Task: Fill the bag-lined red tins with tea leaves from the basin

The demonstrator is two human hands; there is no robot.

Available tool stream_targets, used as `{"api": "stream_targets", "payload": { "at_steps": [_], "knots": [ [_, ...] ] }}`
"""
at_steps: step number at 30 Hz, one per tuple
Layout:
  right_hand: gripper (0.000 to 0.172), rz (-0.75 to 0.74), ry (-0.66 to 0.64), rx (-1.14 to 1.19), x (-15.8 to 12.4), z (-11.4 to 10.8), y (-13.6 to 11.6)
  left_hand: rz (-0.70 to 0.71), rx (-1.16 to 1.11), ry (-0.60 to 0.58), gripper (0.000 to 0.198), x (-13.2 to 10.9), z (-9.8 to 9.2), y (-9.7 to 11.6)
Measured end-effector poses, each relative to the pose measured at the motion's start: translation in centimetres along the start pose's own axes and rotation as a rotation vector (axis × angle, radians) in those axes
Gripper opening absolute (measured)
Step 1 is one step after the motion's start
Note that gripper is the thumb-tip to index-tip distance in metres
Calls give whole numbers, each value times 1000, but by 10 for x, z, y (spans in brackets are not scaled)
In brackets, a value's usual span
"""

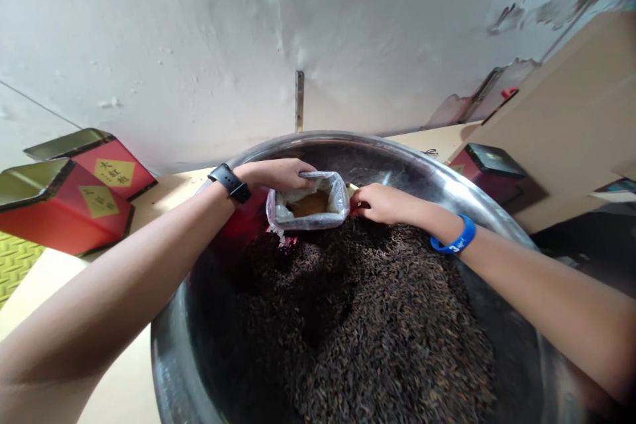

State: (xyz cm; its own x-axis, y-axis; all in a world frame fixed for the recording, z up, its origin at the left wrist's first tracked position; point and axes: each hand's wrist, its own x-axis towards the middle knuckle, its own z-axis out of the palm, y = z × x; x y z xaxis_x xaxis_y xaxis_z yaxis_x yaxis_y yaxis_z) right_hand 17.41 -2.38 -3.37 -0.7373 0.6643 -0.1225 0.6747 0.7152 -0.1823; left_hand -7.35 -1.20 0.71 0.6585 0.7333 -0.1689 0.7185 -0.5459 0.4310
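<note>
A tea tin [292,238] lined with a clear plastic bag [325,220] stands in a large metal basin [171,344], its mouth facing me. The bag is folded over the rim, and the tin's inside looks brownish. My left hand [283,174], with a black watch on the wrist, grips the tin's far left rim, thumb by the opening. At the tin's right side my right hand [377,204] is closed, fingers curled against its edge beside a small pale yellow piece; the fingertips are partly hidden. Dark loose tea leaves [392,324] heap around the tin's near side.
Two red tins with yellow labels, one nearer [59,212] and one behind [119,169], lie tilted on the left of the pale table [119,371]. Another red tin [489,172] stands right, beside a cardboard box [586,99]. A peeling wall [223,66] rises behind.
</note>
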Motion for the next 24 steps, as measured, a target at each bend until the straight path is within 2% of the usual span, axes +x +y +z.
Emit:
{"api": "stream_targets", "payload": {
  "at_steps": [7,9,13,15,19,24],
  "knots": [
    [15,42,222,25,-2,-4,-2,8,-29,4,34,0,1,1],
    [13,22,350,49,-2,-5,-7,12,-38,6,34,1,2,-1],
    [17,-75,709,147,-4,-7,-22,14,-29,13,33,5,6,-5],
    [17,-144,811,173,-5,-6,-30,18,-17,20,32,7,8,-7],
    [12,-279,810,151,-4,0,-40,55,11,38,29,9,9,-7],
    [11,-297,754,41,1,9,-40,61,47,30,27,8,9,-2]
  ]
}}
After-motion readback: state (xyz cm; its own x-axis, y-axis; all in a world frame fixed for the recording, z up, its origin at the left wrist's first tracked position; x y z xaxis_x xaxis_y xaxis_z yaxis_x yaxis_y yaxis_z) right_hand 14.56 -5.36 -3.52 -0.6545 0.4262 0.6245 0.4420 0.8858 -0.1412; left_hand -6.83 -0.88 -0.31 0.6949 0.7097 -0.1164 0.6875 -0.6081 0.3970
